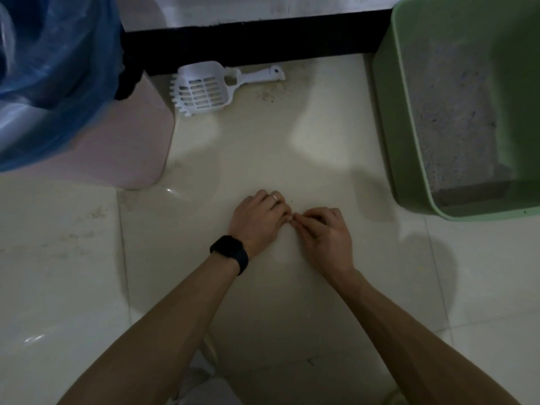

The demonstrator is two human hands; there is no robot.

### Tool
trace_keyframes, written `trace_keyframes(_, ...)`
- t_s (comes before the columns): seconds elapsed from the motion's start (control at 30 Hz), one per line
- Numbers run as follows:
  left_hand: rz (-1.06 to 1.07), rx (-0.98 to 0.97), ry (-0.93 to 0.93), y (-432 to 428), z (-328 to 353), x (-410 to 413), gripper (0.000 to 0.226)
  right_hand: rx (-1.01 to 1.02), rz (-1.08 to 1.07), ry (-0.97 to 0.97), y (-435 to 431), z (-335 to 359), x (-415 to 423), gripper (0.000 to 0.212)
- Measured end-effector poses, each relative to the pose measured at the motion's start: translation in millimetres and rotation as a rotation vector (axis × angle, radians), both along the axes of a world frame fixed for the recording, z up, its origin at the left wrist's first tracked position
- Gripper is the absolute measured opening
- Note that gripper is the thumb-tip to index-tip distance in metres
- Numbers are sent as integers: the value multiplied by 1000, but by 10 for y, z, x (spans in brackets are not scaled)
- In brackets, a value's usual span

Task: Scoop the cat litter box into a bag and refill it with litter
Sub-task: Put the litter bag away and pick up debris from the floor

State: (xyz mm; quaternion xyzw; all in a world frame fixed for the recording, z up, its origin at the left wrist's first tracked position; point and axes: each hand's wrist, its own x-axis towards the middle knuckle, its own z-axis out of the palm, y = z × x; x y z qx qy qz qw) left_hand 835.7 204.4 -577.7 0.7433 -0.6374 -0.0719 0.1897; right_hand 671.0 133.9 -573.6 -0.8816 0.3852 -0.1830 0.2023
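The green litter box stands on the floor at the right, with pale grey litter inside it. A white slotted scoop lies flat on the tiles near the dark baseboard, its handle pointing right. At the upper left a blue plastic bag lines a pink bin. My left hand, with a black watch and a ring, and my right hand meet fingertip to fingertip low over the floor, between bin and box. Both have their fingers curled shut, and I see nothing in them.
Pale floor tiles stretch around my hands, with a few scattered litter grains just right of the scoop. A black baseboard runs along the wall at the top. Something white lies under my forearms.
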Motion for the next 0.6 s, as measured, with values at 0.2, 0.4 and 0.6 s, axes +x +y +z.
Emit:
trace_keyframes(0.2, -25, 42, 34, 33, 10, 19, 25, -68, 82, 4, -62, 12, 4, 10)
trace_keyframes(0.4, 295, 110, 377, 224, 283, 81, 18, -135, 147, 82, -105, -13, 109, 14)
trace_keyframes(0.6, 365, 134, 417, 170, 461, 132, 17, -189, 205, 274, -126, 79, 212, 12)
